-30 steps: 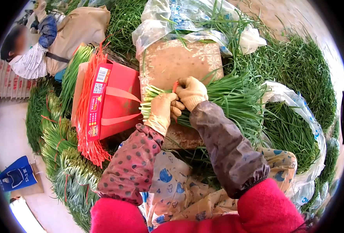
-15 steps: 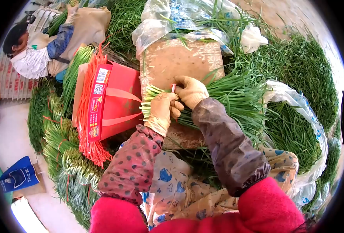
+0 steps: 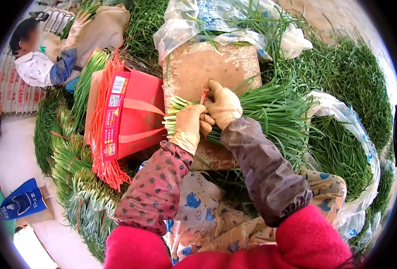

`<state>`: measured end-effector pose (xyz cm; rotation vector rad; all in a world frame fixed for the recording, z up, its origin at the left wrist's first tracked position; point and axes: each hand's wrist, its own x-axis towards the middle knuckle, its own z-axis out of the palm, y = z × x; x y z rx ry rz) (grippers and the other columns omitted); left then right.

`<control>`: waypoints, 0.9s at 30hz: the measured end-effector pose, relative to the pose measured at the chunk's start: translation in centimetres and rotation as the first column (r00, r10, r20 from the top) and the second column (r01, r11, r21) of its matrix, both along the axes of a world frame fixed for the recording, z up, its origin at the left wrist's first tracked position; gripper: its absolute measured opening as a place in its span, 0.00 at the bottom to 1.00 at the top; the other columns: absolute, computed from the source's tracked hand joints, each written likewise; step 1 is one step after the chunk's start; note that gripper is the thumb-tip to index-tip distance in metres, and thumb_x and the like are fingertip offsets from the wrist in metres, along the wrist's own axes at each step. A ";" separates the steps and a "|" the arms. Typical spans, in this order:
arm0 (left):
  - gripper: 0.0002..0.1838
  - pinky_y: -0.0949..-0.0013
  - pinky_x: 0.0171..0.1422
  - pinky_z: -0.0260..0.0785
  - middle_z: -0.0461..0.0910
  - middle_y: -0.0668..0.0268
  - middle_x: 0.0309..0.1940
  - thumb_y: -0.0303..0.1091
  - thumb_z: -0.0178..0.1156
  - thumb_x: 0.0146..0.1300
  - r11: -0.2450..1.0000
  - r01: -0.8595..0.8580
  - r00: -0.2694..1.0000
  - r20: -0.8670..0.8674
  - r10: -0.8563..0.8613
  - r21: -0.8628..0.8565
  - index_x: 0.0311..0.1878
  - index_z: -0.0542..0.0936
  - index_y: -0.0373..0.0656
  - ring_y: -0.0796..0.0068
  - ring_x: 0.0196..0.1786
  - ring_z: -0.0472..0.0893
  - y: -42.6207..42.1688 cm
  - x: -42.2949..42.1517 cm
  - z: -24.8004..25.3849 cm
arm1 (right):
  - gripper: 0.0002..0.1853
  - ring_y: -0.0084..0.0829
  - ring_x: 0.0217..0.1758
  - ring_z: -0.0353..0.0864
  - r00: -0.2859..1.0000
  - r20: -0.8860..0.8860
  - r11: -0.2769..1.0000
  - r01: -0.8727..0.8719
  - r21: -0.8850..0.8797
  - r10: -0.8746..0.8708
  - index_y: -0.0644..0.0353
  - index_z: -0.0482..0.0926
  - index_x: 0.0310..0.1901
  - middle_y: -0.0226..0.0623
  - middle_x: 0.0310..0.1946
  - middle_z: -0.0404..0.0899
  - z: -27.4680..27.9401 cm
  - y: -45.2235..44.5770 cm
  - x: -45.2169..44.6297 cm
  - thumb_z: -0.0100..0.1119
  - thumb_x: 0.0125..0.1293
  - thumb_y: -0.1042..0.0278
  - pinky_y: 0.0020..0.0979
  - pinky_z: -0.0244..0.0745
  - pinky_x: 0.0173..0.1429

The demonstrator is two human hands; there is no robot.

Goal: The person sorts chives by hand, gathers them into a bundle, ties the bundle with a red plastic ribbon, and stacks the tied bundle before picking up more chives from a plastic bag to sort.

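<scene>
A bunch of garlic chives (image 3: pixel 268 107) lies across a worn board (image 3: pixel 207 67), its pale cut ends pointing left. My gloved left hand (image 3: pixel 188 127) is closed around the bunch near those ends. Just to its right, my gloved right hand (image 3: pixel 225 105) pinches a red tie (image 3: pixel 203 96) that stands up from the bunch between both hands. Most of the tie's path round the stems is hidden by my fingers. Left of the board, a red box (image 3: pixel 140 114) has a thick hank of red ties (image 3: pixel 102 116) draped over it.
Tied chive bunches (image 3: pixel 79 179) are stacked at the left. Loose chives (image 3: pixel 342 71) cover the right, some in a clear plastic bag (image 3: pixel 364 134). Another plastic bag (image 3: pixel 180 31) lies behind the board. A co-worker (image 3: pixel 37 67) sits at the upper left, handling greens.
My right hand has drawn the red tie slightly upward, so more of it shows. My left hand keeps its grip. The co-worker's arm has reached out toward greens at the top.
</scene>
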<state>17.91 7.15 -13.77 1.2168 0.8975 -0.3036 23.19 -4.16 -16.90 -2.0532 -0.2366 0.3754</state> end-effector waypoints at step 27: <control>0.05 0.74 0.16 0.61 0.77 0.59 0.19 0.29 0.56 0.66 1.000 -0.011 0.999 0.046 0.011 0.016 0.37 0.74 0.37 0.75 0.13 0.71 -0.4 0.2 0.1 | 0.18 0.47 0.41 0.81 0.985 -0.134 0.958 0.136 0.253 -0.105 0.54 0.75 0.50 0.45 0.37 0.82 -2.1 0.5 -0.3 0.60 0.55 0.73 0.40 0.76 0.44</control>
